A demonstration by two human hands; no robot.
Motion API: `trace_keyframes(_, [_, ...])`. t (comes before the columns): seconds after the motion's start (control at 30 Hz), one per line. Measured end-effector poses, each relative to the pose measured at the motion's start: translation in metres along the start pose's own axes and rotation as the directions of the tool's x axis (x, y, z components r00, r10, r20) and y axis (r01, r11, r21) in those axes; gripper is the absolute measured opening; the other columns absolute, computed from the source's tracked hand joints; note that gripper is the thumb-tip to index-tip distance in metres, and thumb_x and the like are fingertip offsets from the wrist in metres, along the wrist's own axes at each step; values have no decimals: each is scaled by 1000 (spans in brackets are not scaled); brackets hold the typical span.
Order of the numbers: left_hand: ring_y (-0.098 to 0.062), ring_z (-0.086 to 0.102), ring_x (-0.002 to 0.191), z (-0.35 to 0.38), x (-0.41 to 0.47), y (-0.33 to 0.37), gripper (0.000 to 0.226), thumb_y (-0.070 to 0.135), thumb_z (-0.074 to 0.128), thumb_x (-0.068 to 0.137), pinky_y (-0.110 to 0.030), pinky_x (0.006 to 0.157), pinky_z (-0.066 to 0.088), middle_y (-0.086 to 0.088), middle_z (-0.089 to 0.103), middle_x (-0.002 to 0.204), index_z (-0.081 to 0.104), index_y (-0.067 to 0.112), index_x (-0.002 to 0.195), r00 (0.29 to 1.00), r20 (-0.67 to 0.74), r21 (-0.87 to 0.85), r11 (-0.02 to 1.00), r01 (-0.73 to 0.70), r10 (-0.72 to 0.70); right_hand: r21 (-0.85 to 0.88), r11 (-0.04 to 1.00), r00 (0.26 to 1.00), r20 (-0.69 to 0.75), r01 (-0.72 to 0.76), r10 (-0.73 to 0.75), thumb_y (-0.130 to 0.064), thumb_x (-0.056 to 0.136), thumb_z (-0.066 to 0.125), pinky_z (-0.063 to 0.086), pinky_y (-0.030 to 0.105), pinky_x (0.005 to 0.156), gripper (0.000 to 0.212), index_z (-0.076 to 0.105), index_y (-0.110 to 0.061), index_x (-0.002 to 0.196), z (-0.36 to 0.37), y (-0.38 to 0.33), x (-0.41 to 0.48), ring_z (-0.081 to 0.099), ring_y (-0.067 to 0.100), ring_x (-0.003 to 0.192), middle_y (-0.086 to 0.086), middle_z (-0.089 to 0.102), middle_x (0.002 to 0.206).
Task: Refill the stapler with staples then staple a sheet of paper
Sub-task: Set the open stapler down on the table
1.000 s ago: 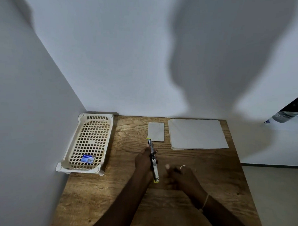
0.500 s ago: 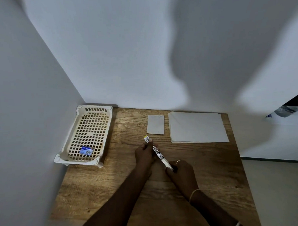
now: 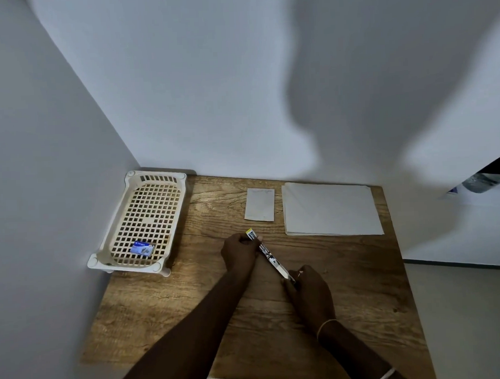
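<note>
A slim stapler (image 3: 270, 257) with a yellow tip lies swung open, stretched diagonally above the middle of the wooden table (image 3: 191, 306). My left hand (image 3: 240, 251) grips its far, yellow-tipped end. My right hand (image 3: 312, 294) grips its near end. A small blue staple box (image 3: 142, 247) lies in the near end of a cream plastic basket (image 3: 124, 223) at the left. A stack of white paper sheets (image 3: 331, 208) lies at the far right of the table, with a small white card (image 3: 259, 203) to its left.
White walls close in the table on the left and at the back. The table's right edge drops to a pale floor (image 3: 463, 309). Dark clutter (image 3: 492, 178) shows past the wall at the far right.
The stapler has swung from pointing straight away, yellow tip near me, to a diagonal with the yellow tip far. My right hand, apart from it a second ago, now grips its near end.
</note>
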State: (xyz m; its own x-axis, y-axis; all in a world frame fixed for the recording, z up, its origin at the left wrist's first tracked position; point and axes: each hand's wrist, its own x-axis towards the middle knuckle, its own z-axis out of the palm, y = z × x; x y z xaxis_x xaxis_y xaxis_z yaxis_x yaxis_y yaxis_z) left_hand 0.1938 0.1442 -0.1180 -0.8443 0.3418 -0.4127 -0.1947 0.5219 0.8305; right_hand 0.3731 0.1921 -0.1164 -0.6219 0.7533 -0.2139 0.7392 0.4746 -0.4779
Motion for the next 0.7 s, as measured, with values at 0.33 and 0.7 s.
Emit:
trace_keyframes(0.33, [-18, 73, 84, 1, 3, 6, 32, 35, 93, 68, -24, 74, 47, -5, 79, 86, 79, 11, 84, 996, -44, 85, 993, 79, -76, -19, 998, 998, -18, 61, -62, -32, 94, 63, 44, 30, 76, 20, 75, -22, 106, 7, 8, 0, 58, 17, 91, 0, 58, 93])
trace_keyframes(0.7, [-21, 73, 88, -2, 2, 9, 39, 37, 94, 65, -29, 82, 54, -7, 78, 88, 76, 10, 86, 996, -34, 79, 994, 81, -78, -4, 998, 998, -7, 55, -55, -35, 90, 66, 40, 26, 73, 13, 71, -23, 94, 2, 7, 1, 60, 19, 93, -4, 59, 90])
